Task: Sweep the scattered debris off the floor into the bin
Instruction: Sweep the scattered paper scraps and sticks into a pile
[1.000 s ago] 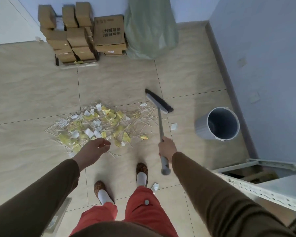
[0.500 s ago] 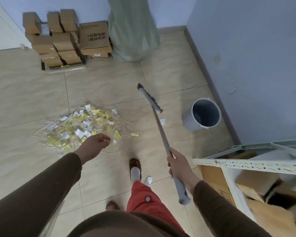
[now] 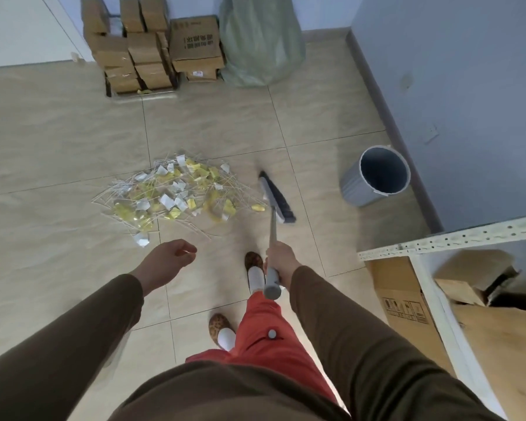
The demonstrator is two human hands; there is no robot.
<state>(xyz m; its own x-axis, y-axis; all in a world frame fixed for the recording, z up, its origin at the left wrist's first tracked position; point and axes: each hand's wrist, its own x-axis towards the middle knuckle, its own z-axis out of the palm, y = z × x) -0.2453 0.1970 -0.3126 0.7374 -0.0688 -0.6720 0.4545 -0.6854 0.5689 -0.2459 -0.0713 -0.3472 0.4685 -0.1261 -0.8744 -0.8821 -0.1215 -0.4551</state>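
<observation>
A pile of debris (image 3: 176, 192), yellow and white scraps among thin pale sticks, lies on the tiled floor ahead of me. My right hand (image 3: 278, 258) grips the grey handle of a broom (image 3: 273, 226); its dark brush head (image 3: 277, 199) sits at the pile's right edge. One white scrap (image 3: 141, 239) lies apart near the pile's front. The grey bin (image 3: 377, 177) stands upright to the right, by the blue wall, its mouth open. My left hand (image 3: 167, 258) hangs over the floor in front of the pile, fingers loosely curled, holding nothing.
Stacked cardboard boxes (image 3: 152, 47) and a green sack (image 3: 260, 41) line the far wall. A white metal shelf (image 3: 450, 238) with cardboard boxes (image 3: 404, 296) stands close on my right. My feet in patterned slippers (image 3: 253, 261) are beneath the broom handle.
The broom has swung left and back toward me, its head now at the pile's right edge. A stray white scrap seen near the bin is no longer visible. My left hand stays loosely curled.
</observation>
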